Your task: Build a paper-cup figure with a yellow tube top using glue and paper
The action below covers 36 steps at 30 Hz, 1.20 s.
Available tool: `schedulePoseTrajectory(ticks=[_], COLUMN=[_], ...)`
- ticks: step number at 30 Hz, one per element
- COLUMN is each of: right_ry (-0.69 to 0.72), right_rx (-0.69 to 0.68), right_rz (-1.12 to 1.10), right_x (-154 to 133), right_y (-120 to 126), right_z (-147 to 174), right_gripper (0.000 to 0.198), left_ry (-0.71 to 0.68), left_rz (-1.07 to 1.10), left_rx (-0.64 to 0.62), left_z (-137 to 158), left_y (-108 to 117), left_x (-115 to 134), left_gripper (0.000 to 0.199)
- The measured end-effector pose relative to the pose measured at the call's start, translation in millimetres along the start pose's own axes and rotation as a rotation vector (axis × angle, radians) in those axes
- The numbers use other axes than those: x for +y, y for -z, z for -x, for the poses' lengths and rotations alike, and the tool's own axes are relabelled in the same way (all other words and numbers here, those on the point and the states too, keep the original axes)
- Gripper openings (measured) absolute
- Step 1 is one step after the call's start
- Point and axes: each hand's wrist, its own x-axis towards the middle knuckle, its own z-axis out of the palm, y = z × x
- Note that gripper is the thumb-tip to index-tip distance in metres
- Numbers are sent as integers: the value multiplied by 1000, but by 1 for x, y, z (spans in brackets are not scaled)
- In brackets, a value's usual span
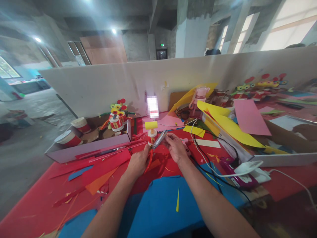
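I see clutter all round the small paper-cup figure (152, 135): behind and left of it an open cardboard box (99, 145) with another finished figure (117, 119) and two red-banded cups (74, 132); right of it a heap of yellow paper sheets (230, 127), a pink sheet (250, 117) and a pink bottle (200, 96). Black and white cables (210, 162) run just right of my right hand (176, 147), toward a white-and-purple glue gun (245, 173). Scraps litter the red table cover (32, 205); a blue sheet (158, 205) lies nearest me. The figure stands upright just ahead of both hands, long axis vertical, yellow roll on top lying crosswise; white body, red bands, a red coiled strip off its left. My left hand (138, 162) grips scissors (155, 147) by the red handles, blades up-right, tip beside the figure. Right hand's fingers pinch near the blade tips; what they hold I can't tell.
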Motion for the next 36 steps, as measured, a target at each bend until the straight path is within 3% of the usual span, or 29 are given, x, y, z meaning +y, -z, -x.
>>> schedulePoseTrajectory(ticks=[36], right_ry=[-8], right_rx=[2], right_rz=[81], right_x=[-3], right_y=[3], right_z=[0], right_gripper=[35], left_ry=[20], left_rz=[-39], left_rx=[-22], left_z=[0], left_y=[2], left_x=[-3], left_gripper=[35])
